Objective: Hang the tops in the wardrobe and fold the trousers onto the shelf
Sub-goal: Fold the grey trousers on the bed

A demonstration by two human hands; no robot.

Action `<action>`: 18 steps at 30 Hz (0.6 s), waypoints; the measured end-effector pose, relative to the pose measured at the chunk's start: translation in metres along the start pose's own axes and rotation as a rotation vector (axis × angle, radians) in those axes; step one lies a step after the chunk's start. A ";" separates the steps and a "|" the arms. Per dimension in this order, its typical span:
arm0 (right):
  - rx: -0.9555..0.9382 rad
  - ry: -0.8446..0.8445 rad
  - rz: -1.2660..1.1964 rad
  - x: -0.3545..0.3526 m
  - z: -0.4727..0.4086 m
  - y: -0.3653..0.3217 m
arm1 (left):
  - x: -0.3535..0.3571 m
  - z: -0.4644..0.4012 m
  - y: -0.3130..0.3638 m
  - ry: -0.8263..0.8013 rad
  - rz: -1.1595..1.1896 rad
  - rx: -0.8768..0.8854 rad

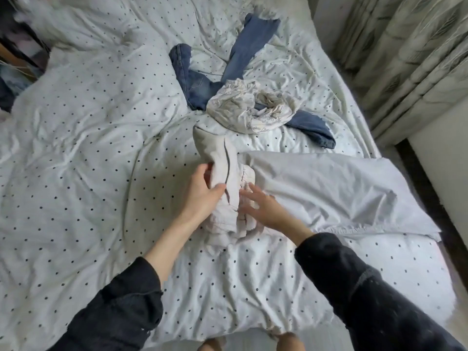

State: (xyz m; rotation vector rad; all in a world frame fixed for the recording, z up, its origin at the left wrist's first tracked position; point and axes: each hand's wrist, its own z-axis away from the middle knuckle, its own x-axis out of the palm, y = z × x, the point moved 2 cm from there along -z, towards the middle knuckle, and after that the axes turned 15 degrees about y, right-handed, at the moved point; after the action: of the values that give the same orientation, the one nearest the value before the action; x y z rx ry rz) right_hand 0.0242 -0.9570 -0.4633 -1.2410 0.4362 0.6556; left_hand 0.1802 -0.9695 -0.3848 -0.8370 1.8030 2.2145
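Pale off-white trousers (215, 150) with a dark side stripe lie bunched in the middle of the bed. My left hand (202, 196) grips a fold of them between thumb and fingers. Just to the right, my right hand (266, 207) lies with fingers spread flat against the gathered waistband. Further back a pair of blue jeans (197, 84) sprawls across the duvet, and a crumpled cream printed garment (248, 110) lies on top of the jeans.
A white duvet with dark dots (88, 160) covers the bed. A plain white pillow (342, 193) lies to the right of the trousers. Curtains (410, 54) hang at the right, with dark floor (435, 198) beside the bed. Dark furniture (15, 57) stands at the far left.
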 end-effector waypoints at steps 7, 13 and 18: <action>0.604 0.128 -0.944 -0.122 0.019 0.099 | 0.157 0.056 0.037 -0.328 -0.248 0.130; 0.299 0.305 -0.357 -0.127 0.023 0.138 | 0.200 0.065 -0.002 -0.201 -0.095 -0.089; -0.346 0.412 0.312 -0.087 0.033 0.124 | 0.152 0.032 -0.028 0.146 -0.184 -0.077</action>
State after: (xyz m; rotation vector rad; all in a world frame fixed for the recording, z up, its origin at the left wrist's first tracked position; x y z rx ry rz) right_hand -0.1250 -0.9218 -0.4886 -1.6645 0.8996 0.7608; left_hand 0.0567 -0.9648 -0.4836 -1.1584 1.6330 2.1675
